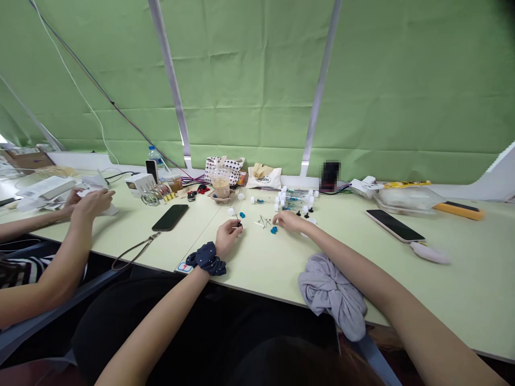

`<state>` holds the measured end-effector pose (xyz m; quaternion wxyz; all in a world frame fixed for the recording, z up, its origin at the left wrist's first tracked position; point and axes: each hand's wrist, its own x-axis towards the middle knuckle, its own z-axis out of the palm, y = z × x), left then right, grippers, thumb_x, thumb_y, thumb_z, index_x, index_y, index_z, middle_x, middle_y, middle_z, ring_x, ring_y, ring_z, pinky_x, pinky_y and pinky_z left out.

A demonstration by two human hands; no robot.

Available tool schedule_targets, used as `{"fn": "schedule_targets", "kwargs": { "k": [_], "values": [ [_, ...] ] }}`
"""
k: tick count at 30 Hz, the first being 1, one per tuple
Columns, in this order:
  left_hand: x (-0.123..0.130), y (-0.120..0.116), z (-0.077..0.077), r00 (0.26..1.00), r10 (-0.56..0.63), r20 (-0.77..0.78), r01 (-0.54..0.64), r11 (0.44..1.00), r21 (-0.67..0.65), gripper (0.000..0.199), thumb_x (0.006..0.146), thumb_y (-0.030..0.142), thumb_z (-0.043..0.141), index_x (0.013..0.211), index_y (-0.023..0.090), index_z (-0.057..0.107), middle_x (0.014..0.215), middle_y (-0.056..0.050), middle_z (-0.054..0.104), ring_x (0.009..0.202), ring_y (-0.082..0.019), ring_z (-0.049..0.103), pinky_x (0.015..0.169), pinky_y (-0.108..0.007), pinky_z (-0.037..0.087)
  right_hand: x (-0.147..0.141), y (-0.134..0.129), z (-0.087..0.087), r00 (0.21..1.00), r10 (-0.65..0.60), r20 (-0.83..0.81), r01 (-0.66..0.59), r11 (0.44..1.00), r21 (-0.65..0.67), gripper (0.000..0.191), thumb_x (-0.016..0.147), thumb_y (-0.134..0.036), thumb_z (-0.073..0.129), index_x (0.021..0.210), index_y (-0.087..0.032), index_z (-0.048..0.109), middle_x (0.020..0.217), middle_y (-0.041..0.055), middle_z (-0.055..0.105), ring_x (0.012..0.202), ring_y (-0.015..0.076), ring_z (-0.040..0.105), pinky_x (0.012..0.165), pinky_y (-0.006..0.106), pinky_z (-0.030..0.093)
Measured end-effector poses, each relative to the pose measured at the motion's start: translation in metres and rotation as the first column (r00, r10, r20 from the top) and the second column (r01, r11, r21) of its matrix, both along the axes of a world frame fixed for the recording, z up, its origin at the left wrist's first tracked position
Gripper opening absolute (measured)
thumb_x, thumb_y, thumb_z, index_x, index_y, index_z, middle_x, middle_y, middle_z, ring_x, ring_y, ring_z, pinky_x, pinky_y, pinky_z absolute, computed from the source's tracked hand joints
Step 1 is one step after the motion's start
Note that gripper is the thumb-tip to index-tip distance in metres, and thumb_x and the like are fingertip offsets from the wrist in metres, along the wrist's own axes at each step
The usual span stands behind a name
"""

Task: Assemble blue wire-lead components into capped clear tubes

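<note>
My left hand point(227, 237), with a dark scrunchie at the wrist, pinches a small black piece point(239, 224) just above the table. To its right, my right hand point(288, 220) reaches down beside several thin metal pins point(263, 221). Its fingers are bent together at the tips; whatever lies between them is too small to make out. A blue piece point(274, 230) rests just below the right fingertips, and another blue piece point(242, 214) is behind the left hand. Several small black pieces point(307, 215) stand beyond my right hand, near a pile of clear tubes with white caps point(295, 199).
A drink cup point(221, 187) and a white pouch point(264, 177) stand at the back. Phones lie left point(170, 217) and right point(395, 225). A grey cloth bundle point(333, 295) hangs over the front edge under my right forearm. At left, another person's hands point(92, 202) handle white material.
</note>
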<state>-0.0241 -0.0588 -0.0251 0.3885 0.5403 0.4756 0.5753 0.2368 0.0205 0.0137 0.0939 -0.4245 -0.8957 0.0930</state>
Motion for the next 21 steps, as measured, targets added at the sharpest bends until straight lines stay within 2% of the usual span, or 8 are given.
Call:
{"fn": "schedule_targets", "kwargs": {
  "k": [11,21],
  "values": [
    [0.0013,-0.002,0.0024,1.0,0.004,-0.007,-0.004,1.0,-0.003,0.044,0.061,0.039,0.073,0.096,0.014,0.063,0.088,-0.009,0.069,0.069,-0.016,0.063,0.061,-0.028,0.048,-0.0014,0.0075,-0.0059,1.0,-0.024,0.014,0.023,1.0,0.021,0.029,0.08,-0.004,0.051,0.096,-0.015,0.072,0.091,0.0087,0.069,0.083,0.0167,0.061,0.075,0.022,0.04],
    [0.0001,0.0007,-0.0011,0.999,-0.003,-0.032,0.003,1.0,-0.006,0.044,0.064,0.038,0.071,0.098,0.013,0.062,0.09,-0.01,0.068,0.072,-0.018,0.063,0.063,-0.03,0.048,-0.0061,0.0053,-0.0015,0.997,-0.023,0.072,0.02,0.999,0.041,0.031,0.079,-0.002,0.05,0.097,-0.014,0.073,0.1,0.0117,0.066,0.091,0.0187,0.06,0.077,0.022,0.04]
  ]
}}
